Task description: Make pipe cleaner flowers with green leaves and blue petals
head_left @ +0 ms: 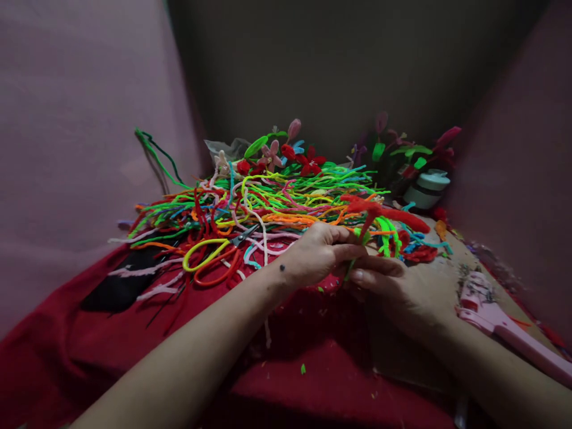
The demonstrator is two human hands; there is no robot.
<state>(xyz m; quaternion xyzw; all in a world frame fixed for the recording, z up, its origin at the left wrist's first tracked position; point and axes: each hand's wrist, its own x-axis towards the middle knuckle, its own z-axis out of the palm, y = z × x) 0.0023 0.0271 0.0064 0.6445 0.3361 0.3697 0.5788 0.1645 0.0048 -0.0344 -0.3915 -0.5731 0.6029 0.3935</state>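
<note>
Both hands meet right of the middle, over the front of a heap of pipe cleaners (286, 196). My left hand (315, 253) is closed, its fingers pinching the green stem of a red pipe-cleaner flower (379, 213). Just below, my right hand (384, 283) also has its fingers closed round the lower part of that stem. The red petals stick up and out to the right above my fingers. Scissors (210, 256) with yellow and orange handles lie on the heap to the left. The fingertips partly hide the stem.
Finished pipe-cleaner flowers (290, 152) stand at the back. A pale lidded jar (426, 189) is at the back right. A pink tool (500, 325) lies beside my right forearm on a board (465, 256). A black object (120, 283) rests on the red cloth (58, 369).
</note>
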